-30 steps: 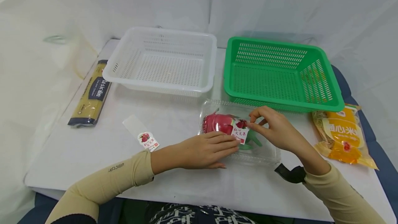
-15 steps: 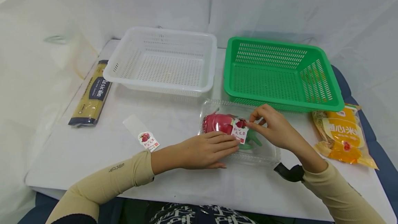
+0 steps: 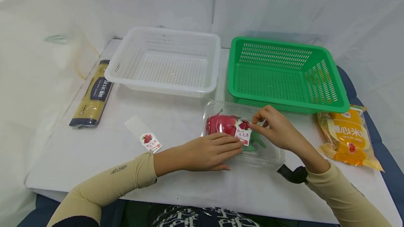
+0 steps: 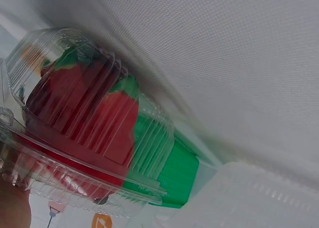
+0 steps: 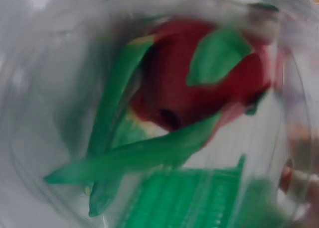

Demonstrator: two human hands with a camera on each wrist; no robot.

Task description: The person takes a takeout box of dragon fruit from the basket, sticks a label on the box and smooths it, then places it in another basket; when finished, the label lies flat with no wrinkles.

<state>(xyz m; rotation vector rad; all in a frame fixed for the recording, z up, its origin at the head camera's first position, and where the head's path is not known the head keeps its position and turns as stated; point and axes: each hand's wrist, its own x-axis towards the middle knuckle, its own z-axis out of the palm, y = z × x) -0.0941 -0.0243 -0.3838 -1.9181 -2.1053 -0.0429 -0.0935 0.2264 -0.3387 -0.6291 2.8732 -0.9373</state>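
Note:
A clear plastic clamshell box (image 3: 274,155) lies on the table in front of me, with a red dragon fruit (image 3: 221,123) with green scales inside. On its lid is a white dragon fruit label (image 3: 242,136). My left hand (image 3: 206,151) rests on the box's near left part, fingers extended, fingertips at the label's lower edge. With thumb and forefinger my right hand (image 3: 277,130) pinches the label's upper right edge. The left wrist view shows the fruit (image 4: 75,98) through the ribbed box wall; the right wrist view shows its long green scales (image 5: 149,156), blurred.
Left of the box lies a backing strip (image 3: 136,125) with another label (image 3: 150,142). Behind stand a white basket (image 3: 161,85) and a green basket (image 3: 284,106). A pasta packet (image 3: 91,97) lies far left, a yellow food bag (image 3: 350,136) at right.
My right wrist and forearm have shifted slightly left, with the fingertips still at the label's edge. The left hand and the box look unmoved.

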